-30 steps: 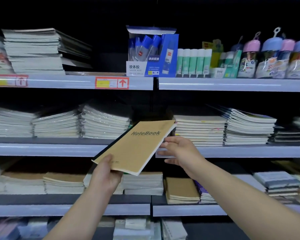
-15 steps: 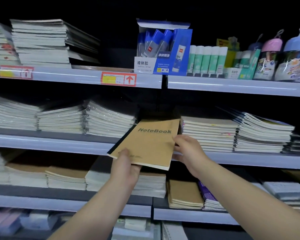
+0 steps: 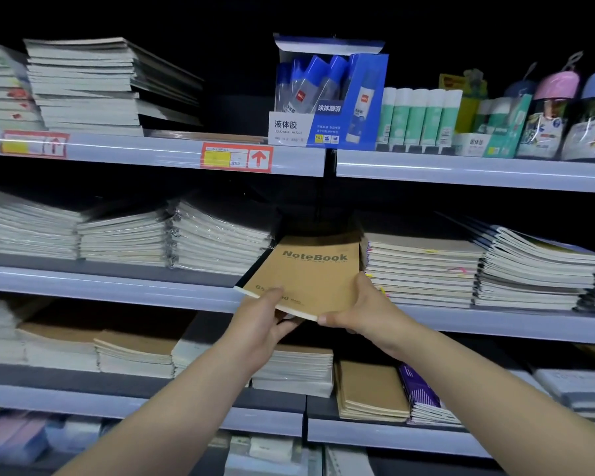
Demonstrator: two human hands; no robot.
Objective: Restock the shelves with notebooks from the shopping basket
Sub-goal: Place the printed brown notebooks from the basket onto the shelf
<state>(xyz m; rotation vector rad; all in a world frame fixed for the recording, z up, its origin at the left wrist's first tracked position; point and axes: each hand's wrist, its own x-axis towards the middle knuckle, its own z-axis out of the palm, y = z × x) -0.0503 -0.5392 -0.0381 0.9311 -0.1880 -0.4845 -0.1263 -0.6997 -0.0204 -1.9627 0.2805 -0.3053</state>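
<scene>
**A:** What is seen at the left of the middle shelf (image 3: 117,286)?

**B:** Plastic-wrapped stacks (image 3: 217,235) are ranged along it, and a dark gap is left just beside the last of them.

**A:** How is the left hand (image 3: 255,319) set?

**B:** It is closed on the near left corner of the kraft notebook (image 3: 310,273). The thumb is laid on the cover and the fingers are tucked beneath, so the corner is pinched.

**A:** Where is the notebook found?

**B:** Its far end is carried into that gap, between the wrapped stacks and the pile of plain notebooks (image 3: 419,266) on the right. Its near end is held out past the shelf's front edge. A second ago it was held tilted and slewed in front of the shelf; since then it has been squared up and brought forward. Whether the far end is already rested on the shelf cannot be told.

**A:** And the right hand (image 3: 364,307)?

**B:** It is curled round the near right corner, and the notebook is gripped there. Earlier it was set higher along the right edge; it has been shifted back to the corner, from which a push can be given.

**A:** What is meant by that for the task?

**B:** Placing is judged nearly done for this notebook, with only a slide inward and a release left. Care is called for at the right-hand pile, which lies just beside the notebook's edge and could be nudged. The shopping basket is not seen, so the number still to be shelved cannot be told.
</scene>
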